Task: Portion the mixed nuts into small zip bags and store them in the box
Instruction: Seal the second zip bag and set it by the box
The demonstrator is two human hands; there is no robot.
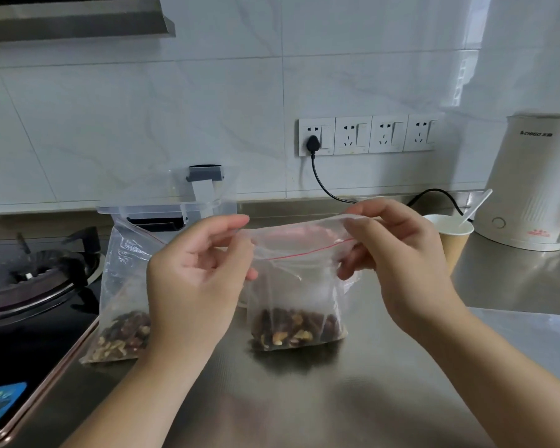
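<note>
While both forearms reach in from the bottom edge, the left hand [194, 279] and the right hand [398, 253] hold one small zip bag [296, 286] between them above the steel counter [304, 399]. Left hand: thumb and fingers curled, pinching the bag's left top corner. Right hand: fingers curled, pinching the right top corner at the mouth. Red zip line runs slanted between the two grips; whether the seal is pressed closed along its length cannot be told. Bag hangs upright, its bottom touching the counter, with a shallow layer of mixed nuts [296, 331] settled in the base.

Just left of it, partly behind the left hand, a second zip bag [120, 295] stands with nuts in its bottom, next to the counter's left edge. Left of that edge: a black gas hob [36, 286] with burner.

Behind the second bag, a clear plastic box [162, 210] with a grey latch sits near the back of the counter, well apart from the held bag. To the right, behind the right hand, a paper cup [451, 234] holds a white plastic spoon [477, 205]. Beside the cup stands a white kettle [534, 182]. On the tiled wall, a row of sockets [369, 134], with one black plug [312, 143] in the leftmost.
</note>
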